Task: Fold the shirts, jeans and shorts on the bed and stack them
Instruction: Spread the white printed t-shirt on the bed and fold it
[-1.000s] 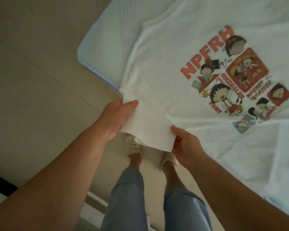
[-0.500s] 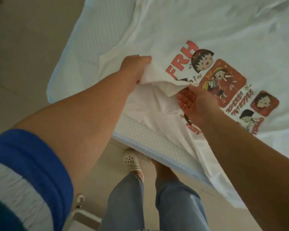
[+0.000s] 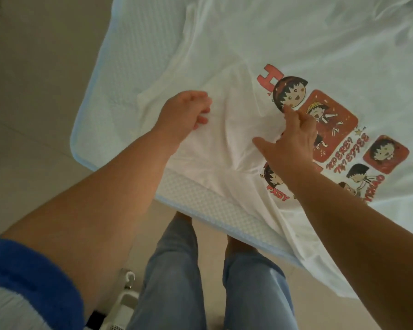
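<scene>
Person stood at near edge of the bed [image 3: 208, 208], jeans-clad legs [image 3: 174, 277] and a blue sleeve [image 3: 31, 279] lowest in frame. White T-shirt [image 3: 236, 144] lay spread on the bed by its near-left corner, one edge hanging over the near edge. A side flap was folded over onto the cartoon print [image 3: 329, 125], covering part of the lettering. Left hand [image 3: 184, 113] rested on the folded flap, fingers curled, pinching the cloth. Right hand [image 3: 293, 141] sat at the flap's edge by the print, thumb spread, fingertips pinching the fabric. More pale fabric was rumpled toward the far edge.
</scene>
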Available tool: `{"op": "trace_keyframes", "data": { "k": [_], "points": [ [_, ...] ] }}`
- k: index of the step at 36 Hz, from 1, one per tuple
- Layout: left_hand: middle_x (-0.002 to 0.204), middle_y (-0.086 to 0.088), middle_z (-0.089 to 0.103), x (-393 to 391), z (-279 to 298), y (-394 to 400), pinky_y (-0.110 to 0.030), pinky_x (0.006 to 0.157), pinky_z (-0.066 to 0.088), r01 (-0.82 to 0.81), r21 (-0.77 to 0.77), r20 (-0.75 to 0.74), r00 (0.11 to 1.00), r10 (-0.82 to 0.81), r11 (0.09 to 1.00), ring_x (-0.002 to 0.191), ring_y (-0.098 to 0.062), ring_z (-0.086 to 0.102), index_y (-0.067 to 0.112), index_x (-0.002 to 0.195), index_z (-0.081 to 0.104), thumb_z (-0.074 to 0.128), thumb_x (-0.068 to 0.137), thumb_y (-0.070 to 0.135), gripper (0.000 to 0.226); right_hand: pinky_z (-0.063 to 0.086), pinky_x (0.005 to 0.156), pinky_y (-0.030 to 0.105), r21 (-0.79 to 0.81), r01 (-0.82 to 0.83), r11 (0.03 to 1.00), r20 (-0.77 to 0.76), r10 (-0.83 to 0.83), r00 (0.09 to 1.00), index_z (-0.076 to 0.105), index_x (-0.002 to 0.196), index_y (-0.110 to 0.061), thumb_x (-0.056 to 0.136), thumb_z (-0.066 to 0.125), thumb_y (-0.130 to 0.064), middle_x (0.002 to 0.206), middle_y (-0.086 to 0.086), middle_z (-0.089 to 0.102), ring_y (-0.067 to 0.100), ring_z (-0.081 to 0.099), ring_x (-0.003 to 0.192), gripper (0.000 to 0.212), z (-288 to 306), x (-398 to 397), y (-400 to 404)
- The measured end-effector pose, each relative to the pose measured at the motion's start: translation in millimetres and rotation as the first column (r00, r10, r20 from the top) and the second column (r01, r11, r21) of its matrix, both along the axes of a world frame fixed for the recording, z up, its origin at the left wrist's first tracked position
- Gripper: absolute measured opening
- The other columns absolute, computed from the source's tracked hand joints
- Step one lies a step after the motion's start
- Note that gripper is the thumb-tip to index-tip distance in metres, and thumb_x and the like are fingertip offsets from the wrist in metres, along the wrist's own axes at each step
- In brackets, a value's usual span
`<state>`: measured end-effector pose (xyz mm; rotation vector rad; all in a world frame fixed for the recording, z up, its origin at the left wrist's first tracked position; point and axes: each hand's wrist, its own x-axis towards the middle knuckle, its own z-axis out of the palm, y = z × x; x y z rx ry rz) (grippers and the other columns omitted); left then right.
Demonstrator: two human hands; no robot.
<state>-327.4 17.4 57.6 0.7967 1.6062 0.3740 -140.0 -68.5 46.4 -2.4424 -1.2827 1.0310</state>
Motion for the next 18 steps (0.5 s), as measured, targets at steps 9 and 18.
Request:
{"op": "trace_keyframes", "data": {
  "k": [9,18],
  "points": [
    [0.107,0.000,0.061,-61,1,-18,-0.015,0.076,0.034,0.445,0.173,-0.522,0.798,-0.302,0.878,0.092,-0.011,0.055,0.019,0.110,0.063,0.066,0.081,0.024,0.030,0.021,0.111,0.049,-0.138,-0.153,0.979,0.169,0.175,0.970,0.041,0.135,-0.020,0.078,0.066,-0.054,0.137,0.009,0.042,0.032,0.031,0.132,0.071,-2,-14,52],
    [0.127,-0.009,0.049,19,-13,45,-0.034,0.097,0.039,0.740,0.178,-0.498,0.637,-0.589,0.649,0.117,-0.027,0.048,0.021,0.136,0.042,0.065,0.079,0.042,0.065,0.036,0.104,0.045,-0.063,-0.098,0.993,0.077,0.102,0.992,0.047,0.128,-0.022,0.078,0.072,-0.036,0.128,0.008,0.043,0.026,0.042,0.120,0.058,14,3,44]
  ]
}}
